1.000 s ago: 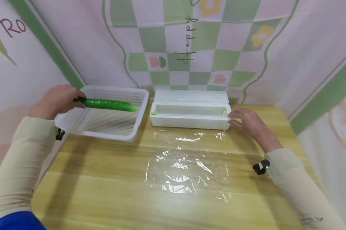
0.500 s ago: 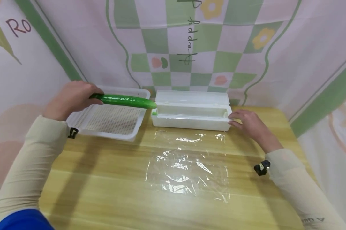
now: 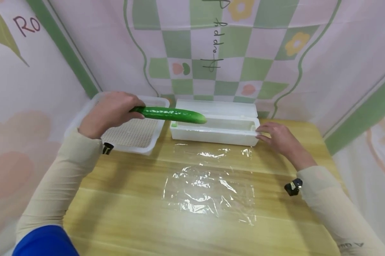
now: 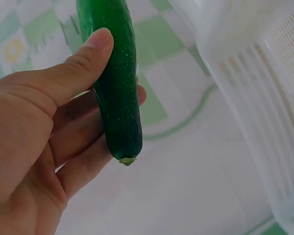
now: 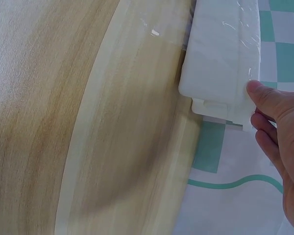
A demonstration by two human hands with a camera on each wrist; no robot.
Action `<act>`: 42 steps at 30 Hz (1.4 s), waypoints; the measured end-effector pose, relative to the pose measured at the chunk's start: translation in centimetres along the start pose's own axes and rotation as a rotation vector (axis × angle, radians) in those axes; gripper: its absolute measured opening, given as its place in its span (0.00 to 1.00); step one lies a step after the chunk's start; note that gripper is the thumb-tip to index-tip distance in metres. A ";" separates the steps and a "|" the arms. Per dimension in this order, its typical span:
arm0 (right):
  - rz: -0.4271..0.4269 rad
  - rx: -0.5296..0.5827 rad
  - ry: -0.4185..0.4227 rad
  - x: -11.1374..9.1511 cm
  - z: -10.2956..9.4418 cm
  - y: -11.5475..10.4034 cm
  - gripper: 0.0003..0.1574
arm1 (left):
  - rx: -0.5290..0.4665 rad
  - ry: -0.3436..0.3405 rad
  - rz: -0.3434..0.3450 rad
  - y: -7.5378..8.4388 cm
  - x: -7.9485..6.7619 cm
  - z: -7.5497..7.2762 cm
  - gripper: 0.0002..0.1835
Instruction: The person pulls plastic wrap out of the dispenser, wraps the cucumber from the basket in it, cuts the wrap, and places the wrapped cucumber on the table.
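My left hand [image 3: 110, 111] grips a green cucumber [image 3: 171, 114] near its dark stem end. The pale end points right, above the white cling film box [image 3: 213, 135]. In the left wrist view, the thumb presses on one side of the cucumber [image 4: 118, 83] and the fingers curl behind it. The long box stands with its lid [image 3: 216, 107] raised. At its right end, my right hand [image 3: 277, 138] holds the box by the corner. In the right wrist view, the thumb lies on the edge of the box [image 5: 218, 58]. A sheet of clear cling film [image 3: 208, 185] lies flat in front of it.
A white perforated basket [image 3: 152, 142] stands at the left, partly behind my left hand and forearm. The wooden table [image 3: 131, 213] reaches forward to a patterned cloth backdrop [image 3: 205, 46] just behind the box. Cloth walls stand close on both sides.
My left hand has carried the cucumber rightward, from over the basket to over the left half of the box. My right hand stays at the box's right end.
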State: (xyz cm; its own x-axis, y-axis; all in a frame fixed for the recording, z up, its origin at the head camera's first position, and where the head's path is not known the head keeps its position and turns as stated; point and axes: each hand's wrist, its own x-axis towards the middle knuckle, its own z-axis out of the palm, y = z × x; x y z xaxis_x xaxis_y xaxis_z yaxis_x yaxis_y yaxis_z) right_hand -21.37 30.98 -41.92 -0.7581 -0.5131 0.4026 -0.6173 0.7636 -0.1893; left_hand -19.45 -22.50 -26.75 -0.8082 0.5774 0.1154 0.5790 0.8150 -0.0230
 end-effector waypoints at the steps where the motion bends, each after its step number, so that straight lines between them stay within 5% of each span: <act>1: 0.003 0.001 0.000 -0.1 0.0 0.0 0.15 | -0.004 0.001 0.010 0.5 0.3 0.1 0.08; 12: 0.006 -0.011 0.026 -0.3 0.4 0.1 0.16 | -0.070 0.009 0.106 5.4 2.7 1.0 0.10; 23: 0.033 -0.012 0.051 -0.3 0.9 -0.4 0.17 | -0.113 0.016 0.140 8.9 3.5 4.2 0.13; 42: 0.042 -0.001 0.097 -0.9 0.9 -0.3 0.18 | -0.154 0.008 0.238 14.4 1.4 10.4 0.12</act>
State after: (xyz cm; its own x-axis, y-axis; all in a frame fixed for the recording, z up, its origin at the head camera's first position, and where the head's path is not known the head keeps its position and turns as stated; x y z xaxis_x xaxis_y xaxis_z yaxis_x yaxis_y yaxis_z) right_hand -20.73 30.87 -42.98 -0.7592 -0.4406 0.4790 -0.5853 0.7841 -0.2064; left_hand -13.36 -9.43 -37.30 -0.6472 0.7506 0.1332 0.7623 0.6394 0.1006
